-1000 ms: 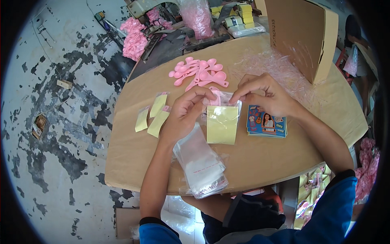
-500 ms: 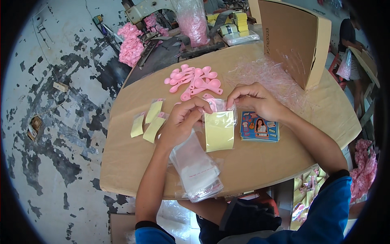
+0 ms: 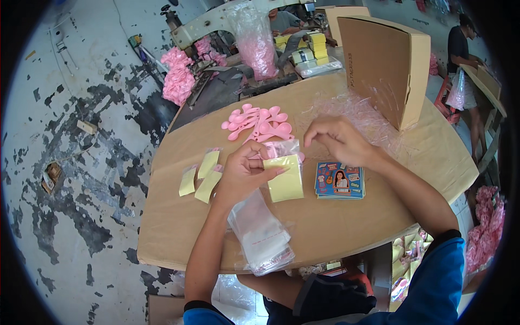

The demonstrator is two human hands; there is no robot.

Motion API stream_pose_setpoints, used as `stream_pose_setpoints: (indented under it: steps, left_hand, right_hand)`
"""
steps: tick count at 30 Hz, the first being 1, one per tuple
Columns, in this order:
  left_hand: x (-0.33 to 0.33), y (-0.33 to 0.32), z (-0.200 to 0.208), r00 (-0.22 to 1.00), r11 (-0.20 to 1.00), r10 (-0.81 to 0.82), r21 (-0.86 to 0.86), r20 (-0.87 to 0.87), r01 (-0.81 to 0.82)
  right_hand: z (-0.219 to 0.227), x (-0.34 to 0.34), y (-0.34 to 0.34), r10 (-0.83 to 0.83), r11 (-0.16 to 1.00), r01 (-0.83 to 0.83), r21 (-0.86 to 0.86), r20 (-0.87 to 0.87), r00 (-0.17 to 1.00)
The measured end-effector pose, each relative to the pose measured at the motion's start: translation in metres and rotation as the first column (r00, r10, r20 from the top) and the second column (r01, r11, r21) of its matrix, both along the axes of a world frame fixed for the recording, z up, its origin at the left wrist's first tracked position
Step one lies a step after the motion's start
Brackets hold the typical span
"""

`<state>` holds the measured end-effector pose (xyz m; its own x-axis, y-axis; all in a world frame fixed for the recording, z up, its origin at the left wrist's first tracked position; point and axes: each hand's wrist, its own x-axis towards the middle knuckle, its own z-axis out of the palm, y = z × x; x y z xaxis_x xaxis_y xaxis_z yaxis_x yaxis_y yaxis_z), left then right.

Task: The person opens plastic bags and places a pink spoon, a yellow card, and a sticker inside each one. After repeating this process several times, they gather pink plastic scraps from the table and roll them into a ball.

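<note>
My left hand grips a clear plastic bag with a pale yellow card inside, thumb in front of it. The bag's clear upper end stands up past the fingers. Just right of that end, my right hand hangs in the air with its fingers curled into a pinch. Whatever is in that pinch, if anything, is too small to make out. Below the right hand lies a stack of blue printed cards. A pile of flat clear bags lies under my left wrist. Pink plastic spoons are heaped beyond my hands.
Three bagged yellow cards lie at the left of the brown-covered table. Thin clear plastic strips are scattered by a standing cardboard box. At the back are a machine and yellow stacks. A co-worker stands far right.
My right hand has come away from the bag's upper edge, up and to the right. The left hand keeps hold of the bag, its thumb now across the front. The view has shifted slightly.
</note>
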<state>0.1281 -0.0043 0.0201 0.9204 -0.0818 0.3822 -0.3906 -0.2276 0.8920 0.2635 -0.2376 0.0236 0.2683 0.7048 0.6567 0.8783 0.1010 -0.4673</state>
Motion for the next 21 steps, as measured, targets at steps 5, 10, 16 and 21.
stream_pose_setpoints:
  steps: [5, 10, 16, 21]
  left_hand:
    - [0.004, 0.016, -0.003, 0.954, 0.983, 0.160, 0.041, 0.255, -0.176]
    - [-0.008, 0.041, 0.030, 0.801, 0.835, 0.550, -0.139, 0.236, -0.532]
    - [-0.019, 0.167, 0.020, 0.611, 0.625, 0.775, -0.058, 0.159, -0.778]
    - [-0.101, 0.355, -0.050, 0.652, 0.568, 0.730, 0.346, 0.207, -0.747]
  right_hand:
    - [0.042, 0.039, -0.030, -0.489, 0.862, 0.500, 0.084, -0.128, 0.863]
    - [0.059, 0.065, -0.082, -0.713, 0.678, 0.714, 0.175, -0.077, 0.697]
    - [0.032, 0.075, -0.083, -0.828, 0.541, 0.748, -0.383, -0.091, 0.553]
    - [0.039, 0.068, -0.034, -0.682, 0.603, 0.629, -0.491, 0.094, 0.726]
